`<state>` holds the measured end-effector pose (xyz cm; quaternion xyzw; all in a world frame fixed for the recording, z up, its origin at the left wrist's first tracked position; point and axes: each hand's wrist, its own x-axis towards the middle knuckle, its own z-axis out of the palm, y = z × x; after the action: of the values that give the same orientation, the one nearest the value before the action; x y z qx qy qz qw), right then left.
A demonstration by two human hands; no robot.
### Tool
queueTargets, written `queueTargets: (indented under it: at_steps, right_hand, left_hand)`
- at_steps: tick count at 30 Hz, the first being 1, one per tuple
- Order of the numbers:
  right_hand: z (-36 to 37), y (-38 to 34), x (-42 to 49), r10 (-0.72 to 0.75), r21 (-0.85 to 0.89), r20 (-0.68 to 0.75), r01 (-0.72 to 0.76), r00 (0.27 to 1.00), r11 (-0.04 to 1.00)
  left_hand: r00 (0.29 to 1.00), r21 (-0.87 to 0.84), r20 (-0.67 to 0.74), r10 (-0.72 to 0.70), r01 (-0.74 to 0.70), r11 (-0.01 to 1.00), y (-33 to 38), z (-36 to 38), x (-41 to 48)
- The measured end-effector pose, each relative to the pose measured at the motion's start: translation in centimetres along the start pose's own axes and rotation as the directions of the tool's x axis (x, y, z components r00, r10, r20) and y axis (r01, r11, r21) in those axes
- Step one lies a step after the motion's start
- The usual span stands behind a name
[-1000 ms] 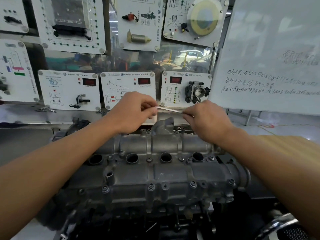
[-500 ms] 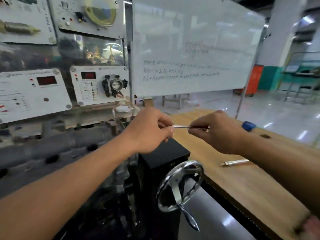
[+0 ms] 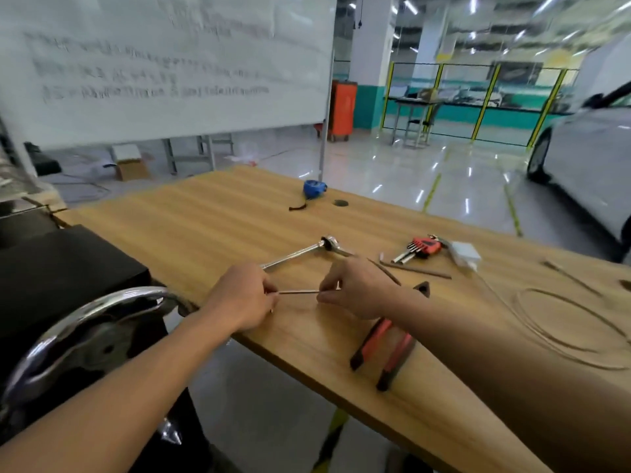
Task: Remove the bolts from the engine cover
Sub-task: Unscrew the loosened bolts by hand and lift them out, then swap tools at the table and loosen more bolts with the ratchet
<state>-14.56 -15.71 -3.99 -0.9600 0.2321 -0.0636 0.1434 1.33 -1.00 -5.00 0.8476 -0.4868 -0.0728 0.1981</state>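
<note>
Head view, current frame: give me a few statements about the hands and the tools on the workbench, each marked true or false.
1. The left hand and the right hand pinch one thin bolt by its two ends. True.
2. The right hand holds the ratchet wrench. False: the wrench lies on the workbench, just beyond the hands.
3. The pliers lie on the workbench under the right forearm. True.
4. The blue tape measure sits against the pliers. False: it lies near the far edge, well apart from them.
5. The red hex key set lies next to a white charger. True.
</note>
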Motion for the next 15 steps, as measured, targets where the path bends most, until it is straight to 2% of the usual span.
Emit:
queueTargets:
  at_steps: [5, 8, 10, 13, 14, 15]
  right_hand:
    - [1.6, 1.6, 1.5, 0.018, 0.059, -0.108, -0.012, 0.994, 0.998]
    - [2.3, 2.2, 2.0, 0.028, 0.076, -0.129, -0.019, 0.991, 0.997]
    - [2.5, 2.5, 2.0, 0.065, 0.075, -0.166, -0.053, 0.984, 0.996]
    - [1.4, 2.9, 3.0, 0.156, 0.149, -0.398, -0.104, 0.904, 0.983]
    - [0.6, 3.3, 3.9, 0.224, 0.175, -0.421, -0.164, 0.879, 0.971]
    - [-0.1, 3.8, 4.9, 0.299, 0.186, -0.383, -0.244, 0.874, 0.952]
  left_hand:
    - [0.993, 0.025, -0.074, 0.093, -0.091, 0.996, -0.8, 0.4, 2.4]
    - [0.984, 0.031, -0.15, 0.09, -0.086, 0.996, -1.1, 0.1, 4.4]
    - [0.994, 0.105, -0.091, 0.061, -0.052, 0.993, -0.7, 0.1, 5.9]
    - [0.999, 0.18, 0.052, 0.009, -0.018, 0.983, 0.5, 0.7, 8.0]
    - [0.998, 0.173, 0.065, 0.003, -0.014, 0.985, 0.9, 0.9, 8.6]
    - [0.998, 0.158, 0.061, 0.003, -0.013, 0.987, 1.1, 1.1, 9.1]
